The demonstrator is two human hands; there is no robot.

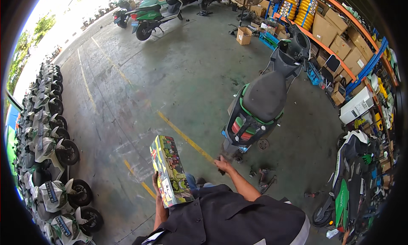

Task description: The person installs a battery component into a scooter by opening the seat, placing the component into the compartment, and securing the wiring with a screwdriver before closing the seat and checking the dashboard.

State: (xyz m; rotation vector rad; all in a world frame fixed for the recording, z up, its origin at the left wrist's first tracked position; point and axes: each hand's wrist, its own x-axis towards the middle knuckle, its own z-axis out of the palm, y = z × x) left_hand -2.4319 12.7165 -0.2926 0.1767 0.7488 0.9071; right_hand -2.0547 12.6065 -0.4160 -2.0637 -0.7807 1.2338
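Observation:
My left hand (pixel 157 183) grips the side of a long, colorfully printed box (pixel 169 164), held upright beside my body. My right hand (pixel 222 163) is closed around something dark, too small to make out, just below the rear of a black-and-green scooter (pixel 261 98). Beneath the scooter's tail, a dark part (pixel 238 158) rests near the floor. A drill (pixel 265 177) and other small tools lie on the floor to the right of my right hand.
Parked scooters (pixel 51 151) line the left side; others (pixel 146 19) stand at the back. A green-and-white scooter (pixel 342 185) is at my lower right. Shelving (pixel 329 4) with cardboard boxes runs along the right. A carton (pixel 243 36) sits on the painted concrete floor (pixel 114 96).

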